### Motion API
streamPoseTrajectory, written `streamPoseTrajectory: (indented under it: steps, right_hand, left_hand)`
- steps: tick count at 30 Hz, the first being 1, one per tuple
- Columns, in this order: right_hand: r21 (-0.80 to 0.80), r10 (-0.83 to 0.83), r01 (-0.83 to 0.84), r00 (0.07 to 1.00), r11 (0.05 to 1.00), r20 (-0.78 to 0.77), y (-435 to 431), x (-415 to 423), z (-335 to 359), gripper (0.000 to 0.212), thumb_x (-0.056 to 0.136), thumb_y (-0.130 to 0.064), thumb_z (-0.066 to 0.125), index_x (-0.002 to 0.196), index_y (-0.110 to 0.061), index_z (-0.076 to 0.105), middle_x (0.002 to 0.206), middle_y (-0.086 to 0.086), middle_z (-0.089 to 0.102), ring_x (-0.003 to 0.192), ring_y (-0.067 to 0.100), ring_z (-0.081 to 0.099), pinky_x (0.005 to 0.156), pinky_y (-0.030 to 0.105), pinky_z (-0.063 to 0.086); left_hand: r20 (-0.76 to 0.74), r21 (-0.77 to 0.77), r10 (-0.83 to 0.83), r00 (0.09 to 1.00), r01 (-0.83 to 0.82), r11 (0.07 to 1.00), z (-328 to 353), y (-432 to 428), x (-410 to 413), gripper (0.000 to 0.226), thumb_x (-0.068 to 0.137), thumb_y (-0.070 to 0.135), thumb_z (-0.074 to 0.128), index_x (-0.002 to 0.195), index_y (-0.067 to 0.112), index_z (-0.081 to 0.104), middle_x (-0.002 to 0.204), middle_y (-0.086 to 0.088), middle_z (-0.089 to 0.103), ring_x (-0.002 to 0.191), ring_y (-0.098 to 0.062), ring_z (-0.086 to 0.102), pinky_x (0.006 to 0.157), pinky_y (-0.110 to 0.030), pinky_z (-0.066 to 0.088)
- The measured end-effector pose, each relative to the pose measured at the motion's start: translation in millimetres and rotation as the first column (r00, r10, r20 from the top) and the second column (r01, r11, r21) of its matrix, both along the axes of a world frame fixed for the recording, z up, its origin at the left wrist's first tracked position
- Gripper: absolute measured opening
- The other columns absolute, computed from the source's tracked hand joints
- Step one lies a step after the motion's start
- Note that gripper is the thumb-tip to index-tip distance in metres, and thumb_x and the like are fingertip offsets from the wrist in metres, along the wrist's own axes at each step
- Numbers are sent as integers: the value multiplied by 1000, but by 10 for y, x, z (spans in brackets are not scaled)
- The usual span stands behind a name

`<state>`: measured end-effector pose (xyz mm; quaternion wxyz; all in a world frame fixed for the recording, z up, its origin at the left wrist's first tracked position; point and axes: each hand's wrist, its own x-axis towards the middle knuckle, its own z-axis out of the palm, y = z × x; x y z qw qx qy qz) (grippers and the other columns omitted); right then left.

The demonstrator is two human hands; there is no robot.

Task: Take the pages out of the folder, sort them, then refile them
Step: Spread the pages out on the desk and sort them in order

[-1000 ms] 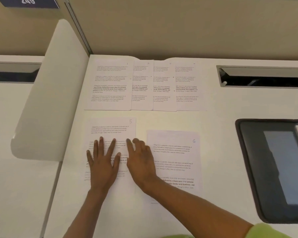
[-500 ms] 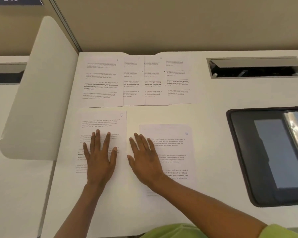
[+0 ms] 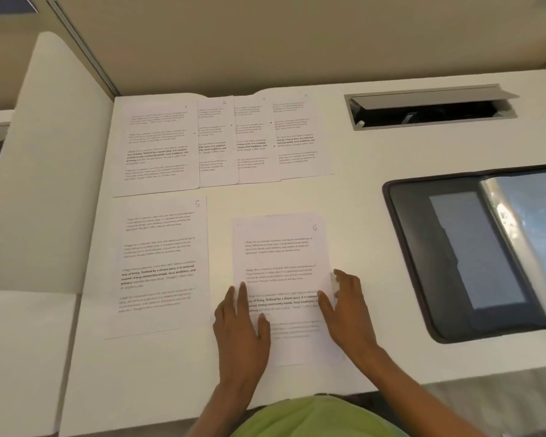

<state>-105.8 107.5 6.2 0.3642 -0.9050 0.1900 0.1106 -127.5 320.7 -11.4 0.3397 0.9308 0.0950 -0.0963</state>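
Both hands have left page 5 and now frame page 6, the sheet lying nearest the black folder, just to its left on the white desk. A second ago they were pressed flat together on page 5; the right hand crossed first, and the left has followed. The left hand rests with straight, closed-up fingers on the edge of page 6 that faces away from the folder, holding nothing. The right hand sits at the folder-side edge, its thumb on the paper and its fingers beside the margin, where a sliver of the sheet seems raised against them; whether that is a real pinch or only a touch I cannot tell. Page 5 lies released, farther from the folder than page 6, and the overlapping row of pages numbered one to four lies beyond it against the back wall. So page 5 looks placed and page 6 is the one being squared up or lifted. The folder lies open and no refiling has started.
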Motion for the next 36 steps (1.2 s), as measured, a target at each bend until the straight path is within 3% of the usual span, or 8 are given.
streamPoseTrajectory:
  steps: [5,9,12,15,18,25,30,36]
  right_hand:
    - [88,-75,76,997,993,-22,16,5,-11,58,97,-31,68,147,-19,41,137,-3,44,115,16,57,99,37,56]
    - [180,-165,166,986,969,-25,-156,60,-10,46,92,-19,76,132,-16,54,117,-1,61,96,10,61,86,26,56]
    - [207,-217,223,975,953,-54,-372,110,22,34,90,-11,77,120,-12,59,105,-2,67,86,-2,61,76,16,54]
    - [165,-234,237,971,957,-40,-597,180,83,27,90,-7,76,111,-13,60,100,-4,66,82,-4,59,69,11,49]
    - [110,-260,257,965,960,15,-825,237,136,21,89,-7,77,102,-13,61,94,-2,67,82,6,63,74,23,56]
    - [-94,-273,277,961,956,53,-1200,262,304,22,94,-25,73,107,-18,55,100,-1,61,84,18,62,76,30,52]
    - [-198,-232,260,960,945,154,-1295,158,364,18,98,-37,65,93,-21,63,87,-2,66,68,10,61,62,21,45]
    - [43,-282,280,935,959,214,-1241,201,569,11,95,-24,70,95,-13,69,91,-2,69,75,6,64,62,17,44]
  left_hand:
    - [-24,-91,121,992,-123,988,72,-116,93,73,103,27,61,165,19,23,164,-10,33,149,-26,25,122,-41,23]
    - [-20,-157,150,988,-152,976,112,-229,157,70,103,22,62,163,15,27,156,-9,42,142,-24,31,118,-35,26]
    - [-28,-201,123,992,-127,971,119,-430,206,70,103,23,61,163,16,26,154,-7,42,141,-21,31,122,-40,29]
    - [-50,-258,94,994,-104,961,141,-659,242,71,103,23,62,164,17,26,154,-5,42,141,-19,30,123,-44,30]
    - [-60,-293,62,996,-77,953,161,-856,261,71,103,23,62,164,16,25,157,-5,39,143,-18,29,124,-38,28]
    - [-88,-304,-9,996,-19,953,182,-1181,344,74,103,26,62,164,19,21,163,-3,33,149,-19,25,126,-37,23]
    - [-47,-177,-13,999,5,984,190,-904,422,74,103,33,64,164,22,24,168,-3,28,154,-22,22,126,-44,13]
    - [51,141,99,994,-105,984,111,206,583,82,94,40,74,160,12,37,169,-18,25,157,-35,18,125,-54,16]
